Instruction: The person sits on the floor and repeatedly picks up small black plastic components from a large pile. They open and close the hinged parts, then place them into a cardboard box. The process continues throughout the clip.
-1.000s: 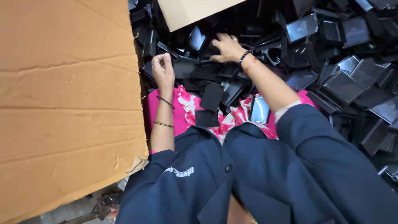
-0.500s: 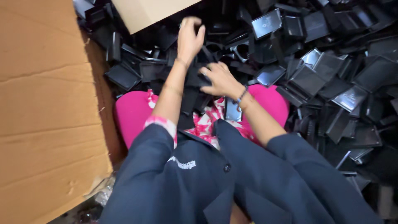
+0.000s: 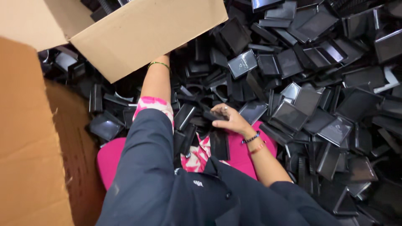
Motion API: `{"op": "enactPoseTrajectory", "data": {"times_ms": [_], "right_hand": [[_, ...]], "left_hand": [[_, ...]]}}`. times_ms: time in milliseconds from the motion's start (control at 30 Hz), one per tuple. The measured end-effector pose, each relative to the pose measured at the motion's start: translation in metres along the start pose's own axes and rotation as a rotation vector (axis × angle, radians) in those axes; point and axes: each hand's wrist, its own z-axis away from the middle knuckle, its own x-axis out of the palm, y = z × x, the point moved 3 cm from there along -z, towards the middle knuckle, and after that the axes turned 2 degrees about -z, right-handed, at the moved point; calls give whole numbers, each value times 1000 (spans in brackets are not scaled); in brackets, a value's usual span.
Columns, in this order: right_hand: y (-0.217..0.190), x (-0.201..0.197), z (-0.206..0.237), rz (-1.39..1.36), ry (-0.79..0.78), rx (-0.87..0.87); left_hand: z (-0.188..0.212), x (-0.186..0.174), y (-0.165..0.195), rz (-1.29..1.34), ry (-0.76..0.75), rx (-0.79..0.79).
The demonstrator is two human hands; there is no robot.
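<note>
- Down below the head camera, a person in a dark blue jacket (image 3: 176, 196) leans over a big heap of black plastic cases (image 3: 318, 83).
- On the person's lap lies a bright pink cloth (image 3: 109, 157) with a white pattern, and a few black pieces rest on it.
- Right hand (image 3: 228, 119): it sits low in the middle, just above the pink cloth. Its fingers are curled shut around a small black piece (image 3: 209, 116), which pokes out to the left of the fingers.
- Just below that hand, another flat black piece (image 3: 219, 144) stands on the pink cloth, close to the wrist but not held.
- Around the right wrist are a dark bead bracelet (image 3: 251, 137) and a thin red band.
- Left arm (image 3: 155, 83): it reaches straight up and away from the body, with a thin green bangle (image 3: 158, 64) near the wrist.
- The left hand itself goes under a brown cardboard flap (image 3: 142, 33) and is hidden, so I cannot tell if it is open or closed, or what it touches.
- The two hands are well apart: one is far up by the flap, one is down near the lap.
- On the left side stands a tall brown cardboard wall (image 3: 29, 138), right beside the person's left sleeve.
- Many black cases spread out to the right of the right hand, some shiny and lying open, some tipped on their edges.
</note>
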Motion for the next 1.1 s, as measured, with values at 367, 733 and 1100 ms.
{"op": "enactPoseTrajectory", "data": {"times_ms": [367,733,1100], "right_hand": [[-13,-17,-32,-168,81,5],[-17,-11,2,-507,7,-98],[-46,34,67,-268,-34,-9]], "left_hand": [[36,40,8,214,110,341],[187,38,54,105,22,383],[349,37,32,311,332,268]]}}
